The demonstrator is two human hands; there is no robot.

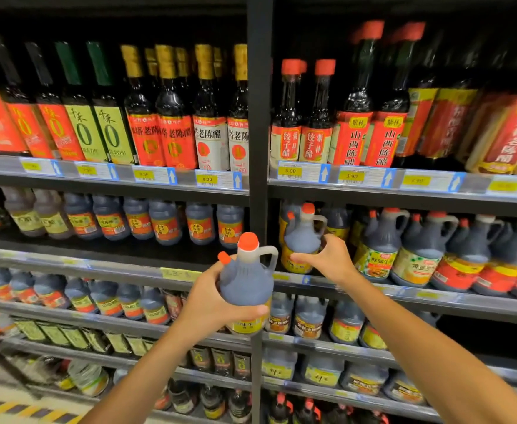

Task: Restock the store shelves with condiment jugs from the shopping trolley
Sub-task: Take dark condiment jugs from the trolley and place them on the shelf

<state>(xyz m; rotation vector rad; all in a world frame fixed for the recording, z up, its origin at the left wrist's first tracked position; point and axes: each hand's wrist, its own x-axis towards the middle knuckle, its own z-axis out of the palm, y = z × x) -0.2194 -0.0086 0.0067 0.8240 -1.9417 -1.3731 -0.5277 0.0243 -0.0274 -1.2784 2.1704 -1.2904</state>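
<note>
My left hand [211, 298] grips a dark condiment jug [246, 280] with an orange cap, a handle and a yellow label, held upright in front of the black shelf post. My right hand [327, 260] wraps around the base of a second matching jug [301, 237], which stands at the left end of the middle shelf [404, 293] in the right bay. More handled jugs with green, yellow and red labels line that shelf to the right. The shopping trolley is out of view.
A black upright post [258, 117] divides the two bays. Tall vinegar bottles [171, 117] fill the upper shelf above price tags. Smaller dark jugs [165, 221] sit on the left bay's middle shelf, and more jugs fill the lower shelves. Striped floor tape [21, 408] shows bottom left.
</note>
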